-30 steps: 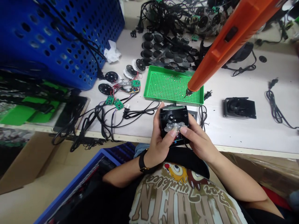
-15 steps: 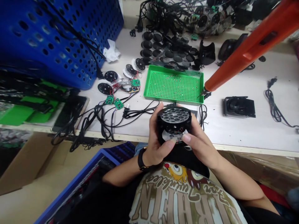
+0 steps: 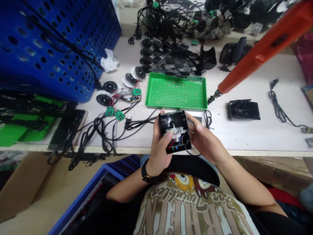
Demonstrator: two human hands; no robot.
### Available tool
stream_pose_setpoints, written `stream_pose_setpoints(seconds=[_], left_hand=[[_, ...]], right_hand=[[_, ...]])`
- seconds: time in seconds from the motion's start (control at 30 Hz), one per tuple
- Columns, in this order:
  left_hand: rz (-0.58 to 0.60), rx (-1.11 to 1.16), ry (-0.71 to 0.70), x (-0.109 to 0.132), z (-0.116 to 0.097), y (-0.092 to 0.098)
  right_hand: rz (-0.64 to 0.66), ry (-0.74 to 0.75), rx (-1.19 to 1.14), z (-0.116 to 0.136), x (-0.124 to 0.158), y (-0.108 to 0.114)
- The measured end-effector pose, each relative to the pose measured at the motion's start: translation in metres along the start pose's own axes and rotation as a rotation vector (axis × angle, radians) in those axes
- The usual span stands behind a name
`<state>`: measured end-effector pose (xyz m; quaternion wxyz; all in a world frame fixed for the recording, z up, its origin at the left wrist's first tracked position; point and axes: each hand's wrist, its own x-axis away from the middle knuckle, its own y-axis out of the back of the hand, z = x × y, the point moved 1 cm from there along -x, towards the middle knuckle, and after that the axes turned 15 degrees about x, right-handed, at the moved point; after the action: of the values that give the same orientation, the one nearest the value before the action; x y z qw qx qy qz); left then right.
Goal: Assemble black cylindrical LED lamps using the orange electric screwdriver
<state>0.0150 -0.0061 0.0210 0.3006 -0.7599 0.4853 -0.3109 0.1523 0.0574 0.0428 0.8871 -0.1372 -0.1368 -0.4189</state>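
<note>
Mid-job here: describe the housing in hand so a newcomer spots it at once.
On the white table, find the green perforated tray. Just below it in view, the left hand grips a black housing. Unlike the black part lying to the right, this one shows red wires and clear plastic.

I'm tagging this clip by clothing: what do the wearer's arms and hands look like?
The left hand and right hand are ungloved, and both forearms are bare. The left wears a black strap with a gold-coloured buckle at the wrist; the right shows nothing worn.

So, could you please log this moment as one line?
left hand: holds black case; right hand: beside case; screwdriver: near green tray
</note>
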Motion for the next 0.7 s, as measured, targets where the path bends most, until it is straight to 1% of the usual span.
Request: stream_pose_setpoints(seconds=[0.07,0.13,0.2,0.23,0.27,0.3,0.33,0.4,0.47,0.5,0.57,0.63,0.7], left_hand=[[-0.060,0.034,0.028,-0.003,-0.005,-0.001],[-0.128,0.065,0.032,-0.007,-0.012,-0.003],[-0.202,0.089,0.035,-0.013,-0.019,-0.005],[-0.244,0.089,0.020,-0.016,-0.022,-0.007],[-0.285,0.085,-0.008,-0.018,-0.025,-0.009],[-0.318,0.078,-0.039,-0.021,-0.027,-0.012],[-0.341,0.069,-0.063,-0.022,-0.028,-0.015],[-0.350,0.054,-0.076,-0.023,-0.030,-0.021],[-0.335,0.047,-0.049,-0.022,-0.031,-0.024],[-0.334,0.045,-0.039,-0.022,-0.031,-0.024],[-0.352,0.044,-0.035,-0.021,-0.030,-0.022],[-0.365,0.046,-0.038,-0.021,-0.030,-0.018],[-0.320,0.080,-0.041,-0.022,-0.028,-0.017]], right_hand=[[-0.102,0.081,0.122,-0.006,0.005,0.013],[-0.276,0.225,0.345,-0.010,0.013,0.034],[-0.527,0.345,0.636,-0.010,0.022,0.063],[-0.659,0.382,0.798,-0.010,0.027,0.081],[-0.775,0.397,0.963,-0.009,0.031,0.100],[-0.857,0.396,1.128,-0.008,0.034,0.120],[-0.887,0.365,1.273,-0.007,0.037,0.139],[-0.872,0.295,1.450,-0.008,0.039,0.174],[-0.809,0.205,1.517,-0.011,0.039,0.200],[-0.784,0.170,1.522,-0.013,0.039,0.209],[-0.759,0.139,1.503,-0.017,0.039,0.220],[-0.769,0.161,1.454,-0.021,0.041,0.223],[-0.792,0.201,1.382,-0.023,0.042,0.223]])
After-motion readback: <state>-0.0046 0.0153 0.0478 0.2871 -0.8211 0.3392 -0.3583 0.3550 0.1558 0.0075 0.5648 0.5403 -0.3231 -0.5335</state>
